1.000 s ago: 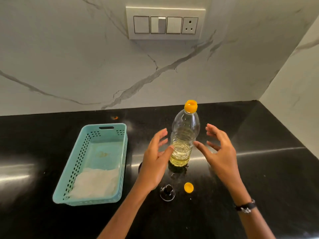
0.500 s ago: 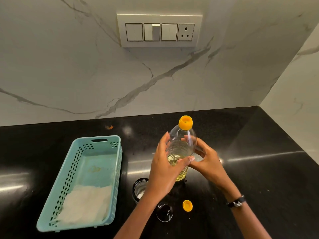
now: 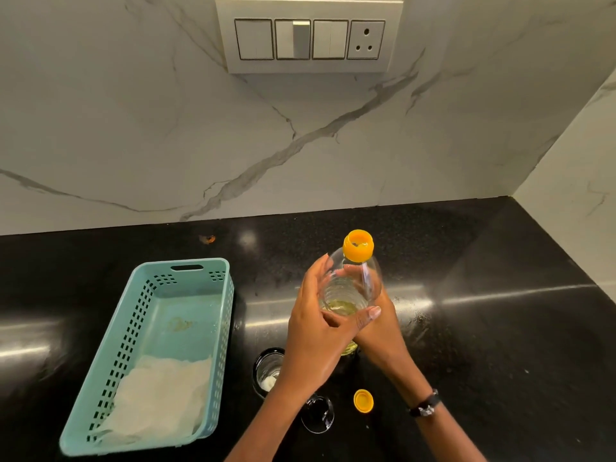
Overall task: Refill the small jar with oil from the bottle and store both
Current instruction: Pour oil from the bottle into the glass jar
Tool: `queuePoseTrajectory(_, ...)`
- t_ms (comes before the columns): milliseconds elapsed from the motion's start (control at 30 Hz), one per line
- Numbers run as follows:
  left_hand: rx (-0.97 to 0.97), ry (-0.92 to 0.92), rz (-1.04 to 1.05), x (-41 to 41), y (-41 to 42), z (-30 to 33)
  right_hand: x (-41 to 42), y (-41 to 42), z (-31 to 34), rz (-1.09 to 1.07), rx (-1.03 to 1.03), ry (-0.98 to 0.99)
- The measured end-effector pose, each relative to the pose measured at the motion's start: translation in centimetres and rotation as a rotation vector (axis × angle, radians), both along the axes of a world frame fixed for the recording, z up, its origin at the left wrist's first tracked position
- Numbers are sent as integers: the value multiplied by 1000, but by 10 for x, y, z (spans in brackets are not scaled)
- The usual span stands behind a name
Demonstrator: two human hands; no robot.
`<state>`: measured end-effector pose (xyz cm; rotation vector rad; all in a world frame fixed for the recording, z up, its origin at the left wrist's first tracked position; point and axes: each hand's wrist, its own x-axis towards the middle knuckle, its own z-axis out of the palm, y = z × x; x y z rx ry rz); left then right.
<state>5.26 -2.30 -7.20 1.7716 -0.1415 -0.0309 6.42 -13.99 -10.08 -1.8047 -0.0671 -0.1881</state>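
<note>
Gripping the clear oil bottle (image 3: 353, 288) with left hand (image 3: 320, 328) and right hand (image 3: 380, 331) wrapped round its body above the black countertop (image 3: 500, 328), small glass jar (image 3: 268, 366) just beside the left wrist, teal basket (image 3: 186, 278) farther left.

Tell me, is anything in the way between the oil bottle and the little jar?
Nothing visible stands on the counter between them. The bottle is held by both hands, and the open small jar sits just below, partly hidden by the left hand. That hand's own wrist covers part of the jar.
</note>
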Motion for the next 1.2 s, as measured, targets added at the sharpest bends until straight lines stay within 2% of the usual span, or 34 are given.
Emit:
queuePoseTrajectory(133,5,-5,-32,-2,8,0,-3,7,1,-54,-1,-58)
queuePoseTrajectory(400,-2,-16,-84,-21,34,2,-17,-1,11,-7,-122,-159)
queuePoseTrajectory(733,60,11,45,-68,87,-21,-33,-25,19,60,-594,-280)
queuePoseTrajectory(1200,123,66,92,-90,106,-50,-43,-30,14,100,-1063,-300)
